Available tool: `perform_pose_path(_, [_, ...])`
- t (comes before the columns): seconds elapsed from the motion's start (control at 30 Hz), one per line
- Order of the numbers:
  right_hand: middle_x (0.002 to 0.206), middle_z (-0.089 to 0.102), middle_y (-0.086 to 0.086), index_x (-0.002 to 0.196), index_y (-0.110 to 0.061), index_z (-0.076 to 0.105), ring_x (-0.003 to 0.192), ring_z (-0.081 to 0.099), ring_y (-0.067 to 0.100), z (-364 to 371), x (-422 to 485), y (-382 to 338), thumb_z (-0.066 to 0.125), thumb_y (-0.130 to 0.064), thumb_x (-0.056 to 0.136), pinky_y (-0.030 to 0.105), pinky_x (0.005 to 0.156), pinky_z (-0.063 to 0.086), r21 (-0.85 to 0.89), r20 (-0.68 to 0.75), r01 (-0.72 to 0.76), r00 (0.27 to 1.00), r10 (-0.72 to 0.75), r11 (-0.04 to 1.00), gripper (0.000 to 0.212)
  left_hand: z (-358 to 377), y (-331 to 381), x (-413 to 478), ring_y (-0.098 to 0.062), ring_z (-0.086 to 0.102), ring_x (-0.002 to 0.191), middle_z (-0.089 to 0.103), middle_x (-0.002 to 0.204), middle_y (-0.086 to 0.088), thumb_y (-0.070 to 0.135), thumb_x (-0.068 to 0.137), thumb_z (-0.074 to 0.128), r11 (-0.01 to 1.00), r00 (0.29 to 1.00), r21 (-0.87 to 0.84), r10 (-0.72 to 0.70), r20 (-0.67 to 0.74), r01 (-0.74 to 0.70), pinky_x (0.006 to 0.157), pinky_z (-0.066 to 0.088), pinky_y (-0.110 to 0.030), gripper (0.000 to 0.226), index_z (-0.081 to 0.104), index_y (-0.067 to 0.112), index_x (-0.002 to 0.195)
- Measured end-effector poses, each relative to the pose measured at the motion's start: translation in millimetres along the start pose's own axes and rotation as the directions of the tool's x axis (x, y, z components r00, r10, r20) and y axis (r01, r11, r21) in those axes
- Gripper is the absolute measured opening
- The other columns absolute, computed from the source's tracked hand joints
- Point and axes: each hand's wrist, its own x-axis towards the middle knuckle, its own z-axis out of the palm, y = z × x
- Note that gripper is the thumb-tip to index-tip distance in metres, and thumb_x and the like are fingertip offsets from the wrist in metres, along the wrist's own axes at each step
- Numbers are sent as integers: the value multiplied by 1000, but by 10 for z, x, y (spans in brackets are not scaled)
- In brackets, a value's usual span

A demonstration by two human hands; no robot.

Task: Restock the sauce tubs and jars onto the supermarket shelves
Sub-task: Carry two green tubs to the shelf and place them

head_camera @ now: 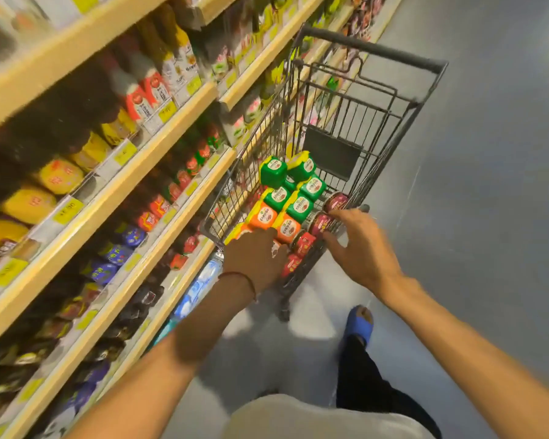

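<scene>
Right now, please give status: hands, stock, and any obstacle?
Left hand reaching onto orange tubs, grip unclear. Right hand open over red-lidded jars. Cart beside shelves, nothing between.

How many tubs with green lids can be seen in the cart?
6 green tubs. Two lie on top at the far end, three sit lower beside the orange tubs, one peeks out between them. More may be hidden underneath.

I see green-lidded tubs (273,172) with yellow sides, orange tubs (263,217), and maroon-lidded jars (337,201) in a dark grey wire cart (371,49). Shelf edges (61,61) are pale wood with yellow tags (68,211); the floor (488,217) is grey.
</scene>
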Motion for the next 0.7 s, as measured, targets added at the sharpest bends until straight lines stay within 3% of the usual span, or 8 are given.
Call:
perform_pose_path(0.2, [123, 64, 5, 136, -16, 59, 114, 58, 25, -180, 1056, 790, 61, -34, 99, 41, 87, 52, 41, 188, 126, 973, -132, 991, 41, 16, 555, 825, -26, 66, 110, 70, 119, 4, 54, 99, 44, 958, 969, -145, -247, 9, 246, 87, 51, -37, 40, 60, 29, 125])
perform_pose_path(0.3, [122, 65, 8, 133, -16, 61, 113, 59, 27, -190, 1514, 1038, 63, -30, 97, 40, 88, 51, 39, 268, 156, 950, -161, 987, 39, 39, 771, 1124, -30, 66, 107, 70, 119, -5, 50, 100, 45, 931, 944, -159, -329, 32, 330, 84, 49, -38, 41, 61, 24, 128])
perform_pose_path(0.4, [118, 65, 12, 132, -13, 61, 111, 60, 32, -132, 1923, 1170, 64, -28, 95, 44, 87, 54, 14, 326, 153, 933, -149, 988, 40, 94, 855, 1445, -34, 64, 112, 67, 123, -13, 46, 100, 46, 901, 915, -159, -395, 85, 404, 89, 50, -43, 41, 59, 23, 130])
perform_pose_path(0.6, [123, 65, 17, 133, -9, 62, 117, 56, 36, 185, 2699, 1342, 64, -26, 93, 40, 93, 46, -11, 440, 146, 889, -127, 989, 43, 291, 715, 2123, -35, 63, 117, 66, 131, -7, 49, 99, 46, 816, 856, -262, -483, 182, 516, 92, 51, -43, 44, 56, 27, 137])
perform_pose_path(0.7, [123, 65, 18, 131, -8, 63, 116, 59, 36, 331, 3034, 1459, 65, -24, 93, 41, 94, 48, -27, 466, 99, 882, -75, 995, 41, 435, 532, 2473, -33, 64, 116, 68, 129, -6, 60, 94, 45, 727, 831, -404, -493, 256, 556, 96, 53, -45, 53, 57, 28, 135])
